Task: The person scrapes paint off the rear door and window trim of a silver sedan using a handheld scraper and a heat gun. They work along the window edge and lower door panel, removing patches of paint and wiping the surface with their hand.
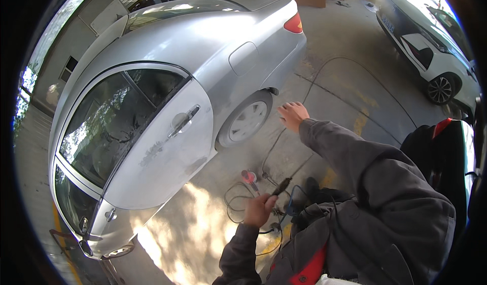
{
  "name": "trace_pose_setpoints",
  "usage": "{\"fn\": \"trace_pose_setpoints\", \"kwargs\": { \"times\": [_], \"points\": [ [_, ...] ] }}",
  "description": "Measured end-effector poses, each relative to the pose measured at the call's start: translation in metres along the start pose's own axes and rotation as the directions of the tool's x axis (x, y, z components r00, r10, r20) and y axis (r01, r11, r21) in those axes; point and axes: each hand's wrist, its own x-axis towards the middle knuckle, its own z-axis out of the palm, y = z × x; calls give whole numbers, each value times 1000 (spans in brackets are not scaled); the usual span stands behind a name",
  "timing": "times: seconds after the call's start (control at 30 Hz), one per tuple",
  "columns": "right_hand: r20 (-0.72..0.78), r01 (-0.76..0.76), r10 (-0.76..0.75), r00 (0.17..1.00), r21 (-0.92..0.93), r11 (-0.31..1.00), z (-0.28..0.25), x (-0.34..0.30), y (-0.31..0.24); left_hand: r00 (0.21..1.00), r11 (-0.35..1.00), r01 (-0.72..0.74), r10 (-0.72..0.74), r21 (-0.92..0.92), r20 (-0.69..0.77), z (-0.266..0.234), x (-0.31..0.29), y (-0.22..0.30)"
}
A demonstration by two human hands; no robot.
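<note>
A: Largest first, then downward?

B: Concrete floor (pixel 203 221), splashed with sunlight at the near left. On it, across the left, a silver car (pixel 203 51), tail toward the far right, glossy over the roof and rear quarter.

A: And at the far right?

B: A white vehicle (pixel 446 59) with dark parts, well apart from the silver one.

A: Next size down?

B: On the silver car, a rear door (pixel 167 163): dull whitish grey, with a darker smudge near the handle. Just to its right, a rear wheel (pixel 248 121), grey and dusty-looking.

A: And the hands?

B: To the right of the wheel, in the air, the right hand (pixel 293 115), fingers slightly spread and loosely bent. Nearer, out from the car, the left hand (pixel 258 210), fingers wrapped around a dark tool (pixel 281 187).

A: Looking like what, that tool?

B: Nearly black, with a stout grip, tilted toward the far right; at its far end, apparently a slim shaft. Exact kind: impossible to tell.

A: Smallest?

B: A red item (pixel 247 176), round-ended, low down just left of the tool.
</note>
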Motion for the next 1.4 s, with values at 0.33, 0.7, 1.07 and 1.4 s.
{"fn": "trace_pose_setpoints", "kwargs": {
  "times": [0.33, 0.7, 1.07, 1.4],
  "points": [
    [758, -744, 153, 634, 544, 388, -38, -13, 20, 955, 922, 49, 70, -384, 290, -50, 33, -15],
    [570, -731, 785, 243, -424, 534, -2, -376, 348, 468, 840, 506, -456, 193, 758, -142, 6, -61],
    [635, -849, 753, 170, -293, 439, -7, -423, 242, 664, 926, 221, -372, 305, 649, 141, 24, -129],
    [705, -805, 654, 273, -205, 557, -43, -429, 164, 773, 924, 284, -378, 255, 509, 161, 36, -142]
  ]
}}
